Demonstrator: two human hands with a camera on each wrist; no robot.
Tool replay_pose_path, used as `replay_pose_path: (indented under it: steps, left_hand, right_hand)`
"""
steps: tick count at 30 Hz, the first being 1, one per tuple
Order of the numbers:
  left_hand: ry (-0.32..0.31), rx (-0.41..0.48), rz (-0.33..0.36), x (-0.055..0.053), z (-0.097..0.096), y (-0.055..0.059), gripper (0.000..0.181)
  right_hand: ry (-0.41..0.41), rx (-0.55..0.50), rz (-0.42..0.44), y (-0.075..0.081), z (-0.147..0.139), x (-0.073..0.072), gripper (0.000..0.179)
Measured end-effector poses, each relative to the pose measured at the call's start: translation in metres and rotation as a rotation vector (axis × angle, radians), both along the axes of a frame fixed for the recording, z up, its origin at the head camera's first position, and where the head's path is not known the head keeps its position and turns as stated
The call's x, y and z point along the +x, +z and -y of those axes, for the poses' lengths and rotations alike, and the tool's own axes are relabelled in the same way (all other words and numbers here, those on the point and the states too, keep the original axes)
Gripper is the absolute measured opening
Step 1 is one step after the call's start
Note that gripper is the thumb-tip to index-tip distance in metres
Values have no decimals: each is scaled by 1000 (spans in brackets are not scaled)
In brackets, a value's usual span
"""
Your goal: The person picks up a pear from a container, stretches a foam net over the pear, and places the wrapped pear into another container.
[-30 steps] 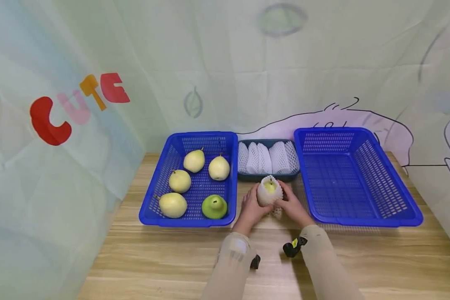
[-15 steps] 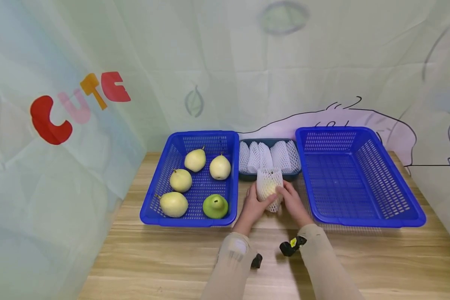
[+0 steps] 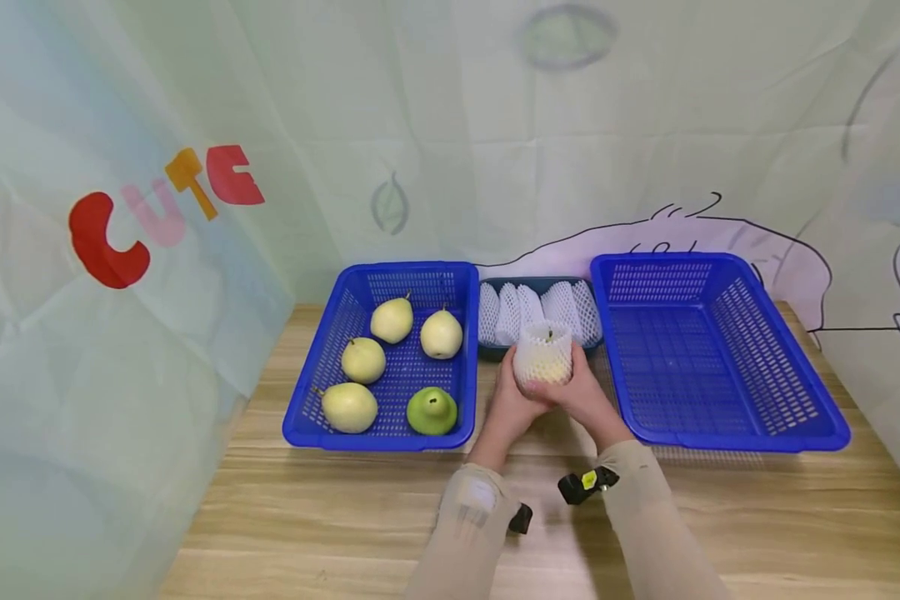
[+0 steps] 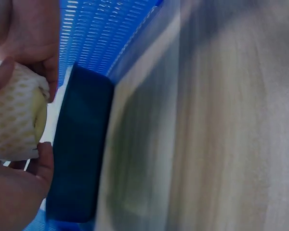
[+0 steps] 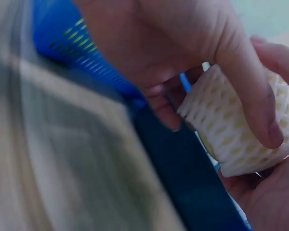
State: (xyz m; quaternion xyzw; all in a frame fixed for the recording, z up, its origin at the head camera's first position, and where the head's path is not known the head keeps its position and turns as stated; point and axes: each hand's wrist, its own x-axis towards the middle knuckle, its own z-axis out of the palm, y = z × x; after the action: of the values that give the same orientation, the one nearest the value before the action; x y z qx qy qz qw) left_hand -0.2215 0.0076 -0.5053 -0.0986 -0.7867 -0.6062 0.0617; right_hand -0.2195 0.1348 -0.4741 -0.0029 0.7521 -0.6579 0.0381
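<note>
A pale yellow pear (image 4: 40, 113) sits inside a white foam net sleeve (image 3: 543, 362), its stem poking up at the sleeve's upper opening. My left hand (image 3: 512, 404) grips the sleeved pear from the left, fingers curled round its side. From the right, my right hand (image 3: 588, 398) holds it too, with the thumb lying across the net in the right wrist view. Both hands are above the table, just in front of a dark teal tray (image 4: 79, 144). Several more foam net sleeves (image 3: 510, 312) lie in that tray.
At left stands a blue basket (image 3: 378, 444) with several pale pears (image 3: 349, 408) and one green pear (image 3: 432, 412). A second blue basket (image 3: 735, 444) at right shows its bare mesh floor. The wooden table (image 3: 330, 517) extends toward me; a printed cloth (image 3: 450, 150) hangs behind.
The net's loose lower end, visible half a second ago, is now out of sight under the pear. Both hands have lifted slightly toward the tray, and the right hand has turned further round the pear.
</note>
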Motion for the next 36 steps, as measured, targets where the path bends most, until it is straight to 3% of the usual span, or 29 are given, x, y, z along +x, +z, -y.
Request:
replay_pose_path:
  steps: [6,10,14,22,26,29,31,33,36]
  left_hand:
    - [-58,75,19,3,-2,14,98]
    - [-98,112,-8,4,-3,23,103]
    - [-107,172,-3,6,-2,30,111]
    - [-186,416,66,10,1,38,106]
    - [-249,662,125,12,0,40,100]
    - [-308,912,183,13,-1,40,87]
    - [-320,1018,214,13,-2,39,65]
    - [-290,1073,232,13,-4,39,39]
    - [-179,1093,265,12,-8,40,13]
  right_hand:
    - [-5,-41,-46,7,-3,2,84]
    - [-14,-56,-79,11,-4,4,82]
    - [1,-10,-131,18,-4,6,83]
    - [4,82,-151,32,-7,10,86]
    - [4,27,-150,39,-9,11,89]
    - [-7,-26,-150,42,-11,13,91]
    - [-22,-42,-152,44,-12,15,91]
    - [-39,-42,-155,45,-11,16,89]
    - [-43,-30,-179,46,-9,17,93]
